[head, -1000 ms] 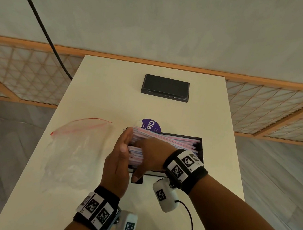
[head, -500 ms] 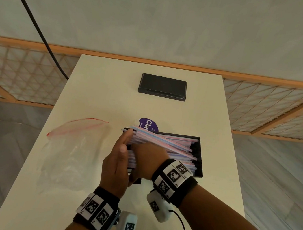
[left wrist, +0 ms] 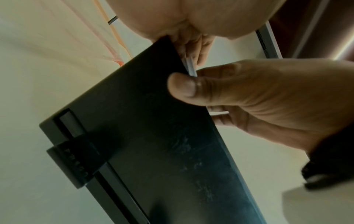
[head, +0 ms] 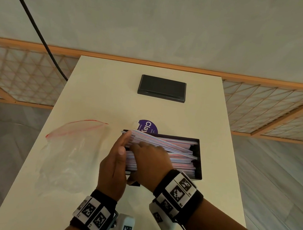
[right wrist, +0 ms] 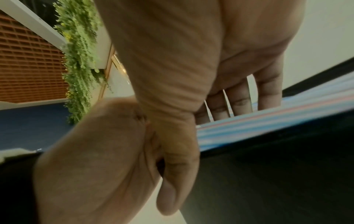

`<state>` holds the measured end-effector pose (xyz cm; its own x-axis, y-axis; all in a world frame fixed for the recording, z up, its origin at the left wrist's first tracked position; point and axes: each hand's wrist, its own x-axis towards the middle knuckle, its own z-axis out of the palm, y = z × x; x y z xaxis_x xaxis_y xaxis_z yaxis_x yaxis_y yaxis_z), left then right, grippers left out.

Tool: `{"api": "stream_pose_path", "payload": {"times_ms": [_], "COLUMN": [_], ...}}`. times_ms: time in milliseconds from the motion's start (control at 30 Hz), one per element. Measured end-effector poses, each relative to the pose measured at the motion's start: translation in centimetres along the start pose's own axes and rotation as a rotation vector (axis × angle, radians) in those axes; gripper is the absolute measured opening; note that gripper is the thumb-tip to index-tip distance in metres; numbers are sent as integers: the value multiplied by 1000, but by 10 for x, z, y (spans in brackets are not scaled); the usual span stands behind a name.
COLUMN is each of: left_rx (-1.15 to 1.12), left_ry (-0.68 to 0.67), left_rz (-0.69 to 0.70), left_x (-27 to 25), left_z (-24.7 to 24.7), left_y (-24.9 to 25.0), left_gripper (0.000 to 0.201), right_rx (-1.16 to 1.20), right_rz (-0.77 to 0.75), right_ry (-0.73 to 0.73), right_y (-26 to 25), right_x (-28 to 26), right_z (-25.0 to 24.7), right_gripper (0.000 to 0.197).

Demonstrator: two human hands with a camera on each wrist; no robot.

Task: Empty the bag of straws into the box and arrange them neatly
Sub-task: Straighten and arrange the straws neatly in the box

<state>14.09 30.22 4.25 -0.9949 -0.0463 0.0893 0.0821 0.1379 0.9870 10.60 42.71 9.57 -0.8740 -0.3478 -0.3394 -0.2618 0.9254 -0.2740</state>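
Bag point(head: 63, 154) looks empty near the table point(head: 101, 99) left edge; straws point(head: 171, 151) boxed point(head: 199, 158), top ones askew, left hand point(head: 114, 165) flat against ends, right hand point(head: 150, 164) spread on top, so squaring remains.

Office-like interior: white table point(head: 96, 93), wooden lattice screens point(head: 19, 75), hanging greenery point(right wrist: 80, 45).

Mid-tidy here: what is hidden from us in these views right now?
- Head view: left hand covers the straws' left ends; flush or not, unknown.
- Head view: right hand covers the box's near-left corner.
- Right wrist view: its fingers run out of sight behind the straws.
- Left wrist view: box wall hides nearly all straws.
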Motion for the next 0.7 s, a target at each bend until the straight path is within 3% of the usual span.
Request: {"api": "stream_pose_path", "payload": {"times_ms": [133,267,400,500,600,700], "left_rx": [107,278,322,376,417,441], "left_ry": [58,153,42,-97,-102,-74], "left_rz": [37,176,19,5,13,36], "left_x": [0,11,33,34,27,20], "left_z": [-5,-12,-8,-1,5,6], "left_y": [0,3,-2,-3,-2,-4], "left_gripper": [50,42,56,59,55,59], "right_rx": [70,198,196,140,104,129], "right_rz": [5,87,155,153,146,157], "right_ry": [87,253,311,301,310,316], "right_y": [9,31,55,63,61,61], "right_x": [-21,-48,-57,-57,-54,-52], "right_z": [-10,-12,16,33,38,36], "right_gripper": [76,78,101,115,119,110]}}
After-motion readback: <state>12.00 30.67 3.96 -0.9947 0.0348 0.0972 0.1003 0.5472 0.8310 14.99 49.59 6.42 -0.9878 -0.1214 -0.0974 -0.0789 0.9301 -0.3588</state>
